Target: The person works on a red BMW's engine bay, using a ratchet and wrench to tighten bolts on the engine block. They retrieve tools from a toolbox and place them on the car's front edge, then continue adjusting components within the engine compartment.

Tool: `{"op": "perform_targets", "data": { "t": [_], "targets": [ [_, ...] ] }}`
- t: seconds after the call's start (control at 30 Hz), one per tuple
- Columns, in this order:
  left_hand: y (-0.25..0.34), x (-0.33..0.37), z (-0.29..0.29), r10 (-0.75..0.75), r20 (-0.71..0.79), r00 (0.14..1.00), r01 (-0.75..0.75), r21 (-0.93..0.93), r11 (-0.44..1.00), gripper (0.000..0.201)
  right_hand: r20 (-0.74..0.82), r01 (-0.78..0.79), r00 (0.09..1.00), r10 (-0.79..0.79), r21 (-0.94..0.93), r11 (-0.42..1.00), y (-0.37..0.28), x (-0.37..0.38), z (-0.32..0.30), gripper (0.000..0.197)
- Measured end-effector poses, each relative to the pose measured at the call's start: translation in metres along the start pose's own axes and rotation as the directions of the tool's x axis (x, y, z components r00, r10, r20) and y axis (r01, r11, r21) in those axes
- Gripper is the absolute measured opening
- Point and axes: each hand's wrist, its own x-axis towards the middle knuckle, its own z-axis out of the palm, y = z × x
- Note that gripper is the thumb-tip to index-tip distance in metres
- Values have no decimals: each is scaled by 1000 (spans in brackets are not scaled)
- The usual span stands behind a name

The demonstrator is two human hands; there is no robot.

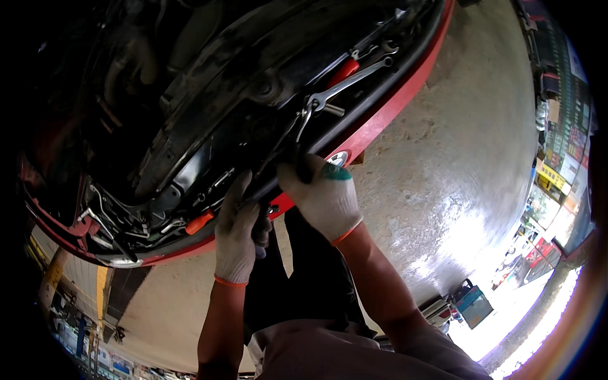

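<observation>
Head view showed us bent over the front of a red car (380, 123). Our right hand (322, 195), in a pale glove, had its fingers curled in at the front edge. A shiny bent tool (305, 120) was just past those fingers, and its far end met a silver wrench (351, 82). We could not tell if the right hand had hold of the bent tool, because the spot was too dark. Our left hand (233, 240) was near it, with fingers pointing away from us, and we could not tell if it gripped anything. An orange handle (199, 221) lay just to its left. A red handle (344, 73) lay beside the wrench. We think the step in hand was small, close work at the front edge. The next move seemed to call for a firm grip and care not to bump the tools.
</observation>
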Motion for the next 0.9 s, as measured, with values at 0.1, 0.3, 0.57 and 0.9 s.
{"op": "perform_targets", "data": {
  "t": [0.1,0.3,0.57,0.9],
  "targets": [
    [4,-4,-4,-5,10,1000,6,-28,1000,22,-76,-23,997,29,86,996,3,-12,1,28],
    [2,0,0,25,-20,999,-29,-205,978,14,1,-68,998,69,166,984,25,-52,-5,17],
    [-7,38,5,504,258,824,-464,817,341,33,-81,-71,993,91,221,973,56,-86,-27,17],
    [28,50,65,452,36,891,-134,973,188,31,-205,-429,828,523,370,824,145,-115,-48,25]
  ]
}}
